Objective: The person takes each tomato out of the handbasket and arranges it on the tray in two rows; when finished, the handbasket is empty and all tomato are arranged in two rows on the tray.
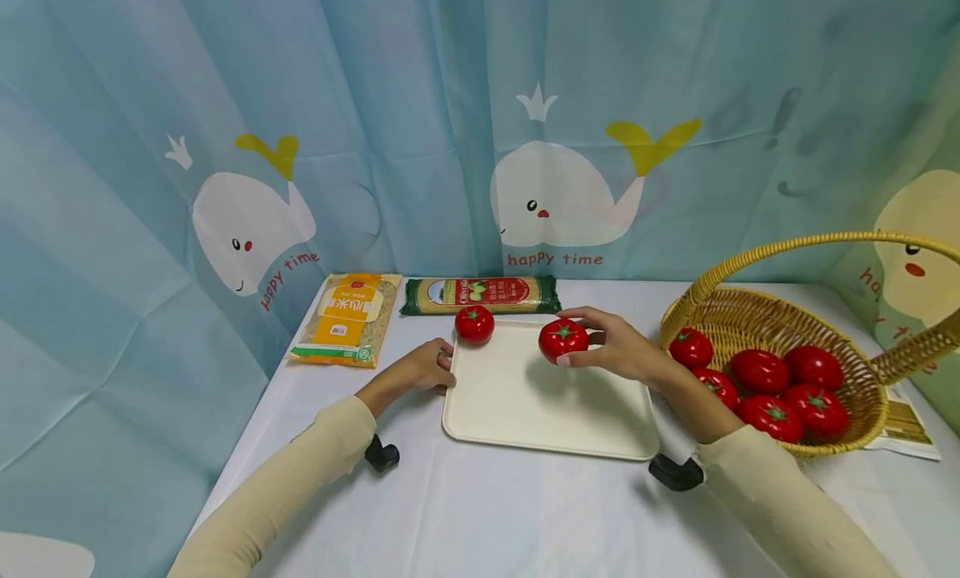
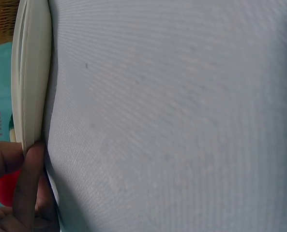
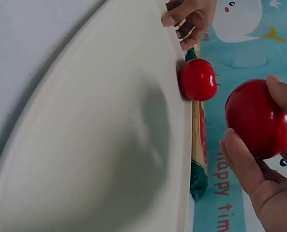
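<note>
A cream rectangular tray [image 1: 517, 403] lies on the table, with one red tomato [image 1: 474, 324] at its far left corner. My left hand [image 1: 429, 366] pinches the tray's left rim, thumb above and fingers at the underside, as the left wrist view shows close up. Above the tray, my right hand [image 1: 618, 349] holds a second red tomato [image 1: 563, 341] between thumb and fingers. In the right wrist view this held tomato [image 3: 257, 118] is clear of the tray, and its shadow falls on the tray's surface. The other tomato [image 3: 198, 79] rests against the far rim.
To the right stands a yellow wicker basket [image 1: 862, 369] with a tall arched handle, holding several tomatoes [image 1: 761, 371]. Behind the tray lies a green and red pasta packet [image 1: 483, 294]. A yellow bag of grain [image 1: 347, 319] lies at the back left, before a blue curtain [image 1: 420, 144].
</note>
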Demonstrator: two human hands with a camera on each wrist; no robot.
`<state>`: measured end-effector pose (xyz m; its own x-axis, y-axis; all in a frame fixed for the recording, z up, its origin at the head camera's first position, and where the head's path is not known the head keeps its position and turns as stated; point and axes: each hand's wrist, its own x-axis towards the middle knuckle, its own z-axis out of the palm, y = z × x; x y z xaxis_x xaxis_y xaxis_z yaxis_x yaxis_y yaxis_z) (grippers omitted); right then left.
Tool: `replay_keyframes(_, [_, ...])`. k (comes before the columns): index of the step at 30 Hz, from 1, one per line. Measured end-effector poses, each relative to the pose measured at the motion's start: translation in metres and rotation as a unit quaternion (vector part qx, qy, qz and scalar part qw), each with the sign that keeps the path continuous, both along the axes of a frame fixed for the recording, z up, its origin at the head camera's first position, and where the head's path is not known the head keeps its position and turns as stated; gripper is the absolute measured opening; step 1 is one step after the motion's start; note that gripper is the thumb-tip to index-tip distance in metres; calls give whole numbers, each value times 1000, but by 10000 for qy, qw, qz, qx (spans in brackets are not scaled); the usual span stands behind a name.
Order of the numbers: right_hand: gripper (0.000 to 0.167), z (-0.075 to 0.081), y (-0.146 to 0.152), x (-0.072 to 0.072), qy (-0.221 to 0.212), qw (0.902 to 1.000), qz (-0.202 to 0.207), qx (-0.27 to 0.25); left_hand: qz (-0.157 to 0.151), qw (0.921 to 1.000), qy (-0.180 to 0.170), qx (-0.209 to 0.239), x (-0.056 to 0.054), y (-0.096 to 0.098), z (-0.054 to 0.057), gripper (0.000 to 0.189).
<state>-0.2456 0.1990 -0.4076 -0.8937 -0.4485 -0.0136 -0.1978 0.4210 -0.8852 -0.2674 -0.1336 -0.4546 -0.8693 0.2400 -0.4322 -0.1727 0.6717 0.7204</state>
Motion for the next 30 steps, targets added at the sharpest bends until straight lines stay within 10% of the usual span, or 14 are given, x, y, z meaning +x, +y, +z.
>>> replay_keyframes(30, [63, -14, -21, -36, -194, 9980, -452, 387, -10, 10000, -26, -44, 0, -1, 0, 52])
